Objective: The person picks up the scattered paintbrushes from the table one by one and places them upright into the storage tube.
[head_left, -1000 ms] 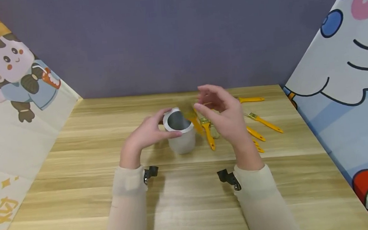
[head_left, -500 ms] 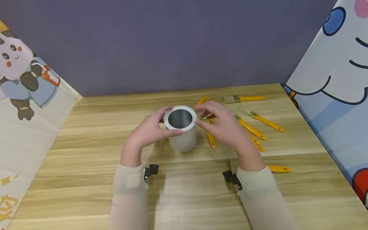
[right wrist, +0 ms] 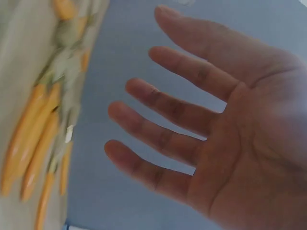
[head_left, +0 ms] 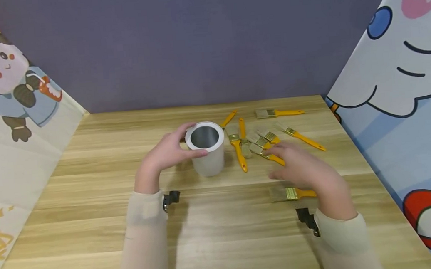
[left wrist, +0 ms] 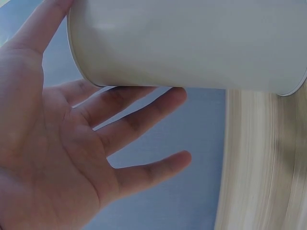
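Note:
A white canister (head_left: 208,162) with a grey inside stands upright on the table. My left hand (head_left: 168,152) holds it near the rim, thumb on the near side and fingers round the far side; the left wrist view shows fingertips against the canister wall (left wrist: 192,43). My right hand (head_left: 304,166), slightly blurred, hovers over the yellow-handled paintbrushes with nothing in its grasp. In the right wrist view its fingers (right wrist: 163,139) are spread and nearly straight. Below them lies a wide paintbrush (head_left: 291,193), its handle end hidden by the hand.
Several paintbrushes lie scattered right of the canister: one upright-lying brush (head_left: 238,149) close beside it, one at the back (head_left: 279,113), another at far right (head_left: 306,140). A dark wall (head_left: 202,48) rises behind the wooden table (head_left: 223,242), with printed panels at both sides.
One second ago a blurred paintbrush was by the canister's rim; half a second ago my right hand was at the rim. It has since moved right and toward me. My left hand keeps its hold.

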`<action>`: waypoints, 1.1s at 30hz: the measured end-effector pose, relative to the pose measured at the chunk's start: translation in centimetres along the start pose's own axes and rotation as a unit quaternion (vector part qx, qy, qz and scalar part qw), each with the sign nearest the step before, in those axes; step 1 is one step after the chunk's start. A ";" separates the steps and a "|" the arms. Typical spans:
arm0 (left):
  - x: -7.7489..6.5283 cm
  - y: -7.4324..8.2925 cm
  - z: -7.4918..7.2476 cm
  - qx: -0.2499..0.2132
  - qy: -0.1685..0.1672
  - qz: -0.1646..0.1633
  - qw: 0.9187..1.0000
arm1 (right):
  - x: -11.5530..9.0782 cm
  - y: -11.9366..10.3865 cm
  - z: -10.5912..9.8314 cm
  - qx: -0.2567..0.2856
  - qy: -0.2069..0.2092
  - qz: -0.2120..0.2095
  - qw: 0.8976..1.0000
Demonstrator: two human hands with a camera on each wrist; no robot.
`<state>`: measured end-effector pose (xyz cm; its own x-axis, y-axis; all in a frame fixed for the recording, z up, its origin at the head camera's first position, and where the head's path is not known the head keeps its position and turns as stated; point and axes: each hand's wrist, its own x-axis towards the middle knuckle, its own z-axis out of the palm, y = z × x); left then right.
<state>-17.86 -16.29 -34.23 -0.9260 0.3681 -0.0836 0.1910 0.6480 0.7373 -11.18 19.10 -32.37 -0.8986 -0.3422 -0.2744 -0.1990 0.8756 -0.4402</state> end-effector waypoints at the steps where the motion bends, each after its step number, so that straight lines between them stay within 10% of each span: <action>1: -0.1 0.0 0.0 -0.001 0.000 -0.001 1.000 | -0.2 0.4 0.3 -0.006 -0.007 0.005 1.000; 33: 0.2 -0.1 -0.1 0.012 0.000 0.007 1.000 | 0.1 4.6 4.9 -0.018 -0.067 -0.007 0.998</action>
<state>-18.08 -16.39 -34.27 -0.9236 0.3762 -0.0735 0.2107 0.6586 0.7224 -10.27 21.42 -38.67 -0.8357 -0.3948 -0.3818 -0.2271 0.8814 -0.4143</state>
